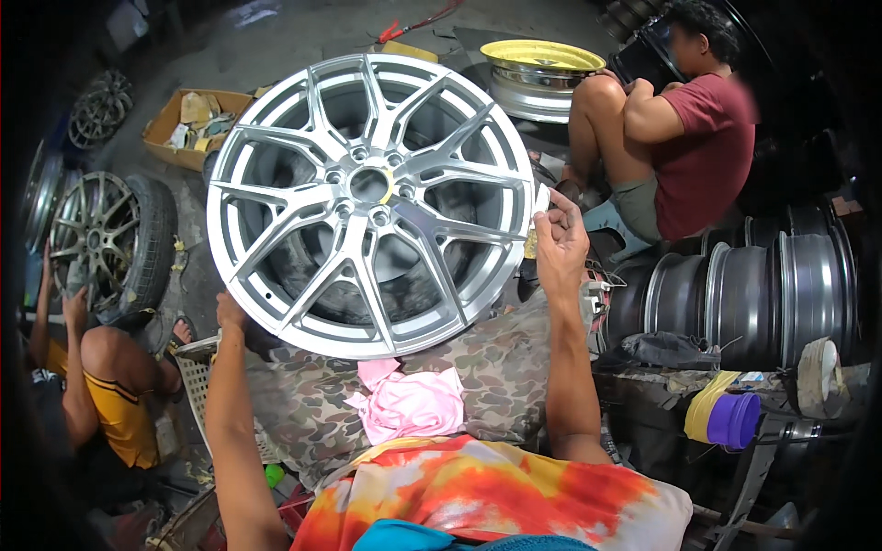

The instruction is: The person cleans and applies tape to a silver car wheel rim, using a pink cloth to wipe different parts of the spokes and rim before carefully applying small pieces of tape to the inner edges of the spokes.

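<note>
A large silver alloy wheel (358,262) with split spokes is tilted in front of me, its face toward me. At its lower left edge my left hand (231,312) grips the rim, the fingers mostly hidden behind it. My right hand (562,237) is closed beside the right edge, pinching a small white piece (543,198) that looks like folded paper or sandpaper. Below the wheel, a pink cloth (418,404) lies on camouflage fabric (303,395) over my lap. Behind the spokes shows a dark tire (317,266).
At right, a person in a maroon shirt (703,147) sits by a yellow-lipped rim (542,57). Several barrels of wheels (744,289) line up nearer. Another person in yellow shorts (124,404) handles a bronze wheel (92,230) at left. A cardboard box (163,119) stands behind.
</note>
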`<state>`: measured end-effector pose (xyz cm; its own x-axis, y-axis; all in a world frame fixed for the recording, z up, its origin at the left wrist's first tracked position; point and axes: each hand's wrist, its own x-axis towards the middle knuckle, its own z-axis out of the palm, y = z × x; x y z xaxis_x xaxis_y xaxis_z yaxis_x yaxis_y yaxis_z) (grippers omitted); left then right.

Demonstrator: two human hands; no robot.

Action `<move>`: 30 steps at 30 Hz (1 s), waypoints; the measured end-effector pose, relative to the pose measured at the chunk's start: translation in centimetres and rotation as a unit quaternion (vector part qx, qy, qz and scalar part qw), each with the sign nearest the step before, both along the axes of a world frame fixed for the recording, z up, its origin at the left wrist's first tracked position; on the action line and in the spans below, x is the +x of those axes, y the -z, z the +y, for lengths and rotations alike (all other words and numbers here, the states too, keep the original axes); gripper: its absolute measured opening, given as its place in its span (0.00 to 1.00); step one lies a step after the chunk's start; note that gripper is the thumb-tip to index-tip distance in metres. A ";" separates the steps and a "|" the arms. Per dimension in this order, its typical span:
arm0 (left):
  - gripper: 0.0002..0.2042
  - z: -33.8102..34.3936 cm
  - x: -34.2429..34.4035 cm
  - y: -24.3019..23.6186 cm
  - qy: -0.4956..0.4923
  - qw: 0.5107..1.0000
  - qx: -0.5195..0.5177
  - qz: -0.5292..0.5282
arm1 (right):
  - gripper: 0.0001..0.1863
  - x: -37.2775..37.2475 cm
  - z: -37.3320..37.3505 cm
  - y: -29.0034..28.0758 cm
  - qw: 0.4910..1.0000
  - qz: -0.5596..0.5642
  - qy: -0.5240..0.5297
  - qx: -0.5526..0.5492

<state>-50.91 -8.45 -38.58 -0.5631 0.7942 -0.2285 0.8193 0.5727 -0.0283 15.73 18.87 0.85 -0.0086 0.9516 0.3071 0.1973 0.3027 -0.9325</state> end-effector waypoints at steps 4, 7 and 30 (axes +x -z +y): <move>0.19 1.1 -0.2 2.7 -0.028 0.987 -0.081 0.134 | 0.20 1.3 -0.5 0.2 0.999 0.037 0.004 0.015; 0.23 3.6 5.2 0.1 -0.144 0.969 -0.191 0.053 | 0.19 1.0 -1.1 -0.3 1.000 0.008 -0.001 0.023; 0.14 1.4 35.2 -52.5 0.133 0.772 0.333 -0.524 | 0.19 0.0 -1.7 -0.6 1.000 0.017 -0.018 0.012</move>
